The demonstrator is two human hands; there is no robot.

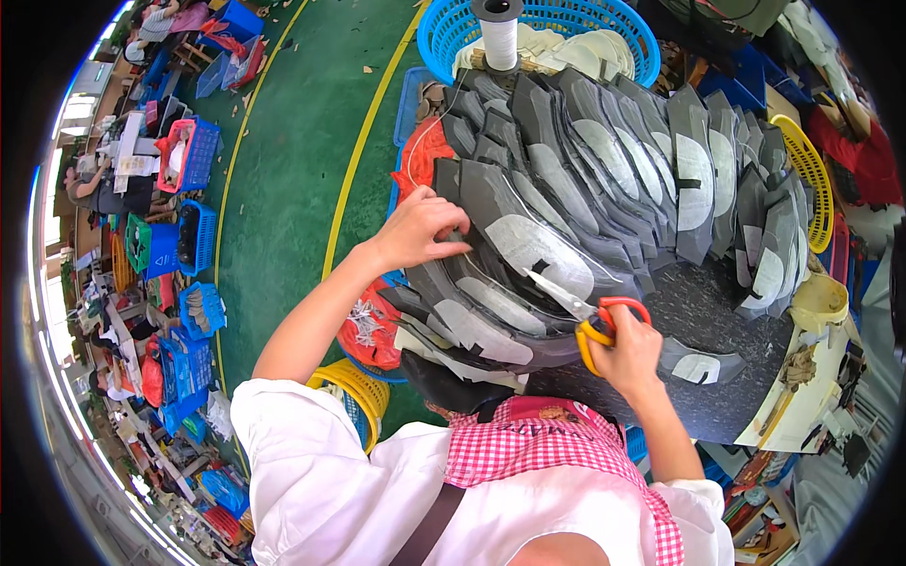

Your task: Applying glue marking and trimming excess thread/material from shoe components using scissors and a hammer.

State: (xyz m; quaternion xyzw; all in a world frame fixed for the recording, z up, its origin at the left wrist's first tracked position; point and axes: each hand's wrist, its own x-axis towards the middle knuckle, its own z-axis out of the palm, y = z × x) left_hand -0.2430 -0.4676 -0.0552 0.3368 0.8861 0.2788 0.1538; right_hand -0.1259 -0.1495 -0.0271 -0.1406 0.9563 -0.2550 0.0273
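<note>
My right hand (628, 354) is wrapped round scissors (569, 298) with red and yellow handles. Their blades point left over a dark grey cut piece (540, 253) with a pale grey patch and a small black mark. My left hand (425, 226) is at the left edge of the stack, fingers curled and thumb drawn in; what it pinches, if anything, is hidden. Many similar curved grey pieces (604, 156) lie overlapped in rows across the table (694, 302). A white thread (429, 127) runs from near the spool (500, 42) down toward my left hand.
Behind the stack stands a blue basket (645, 42) of pale pieces. A yellow basket (802, 174) is at the right, beside a cream tub (819, 300). Red bags (370, 330) and a yellow basket (373, 391) sit left. A green floor with yellow lines (349, 189) separates another workbench row.
</note>
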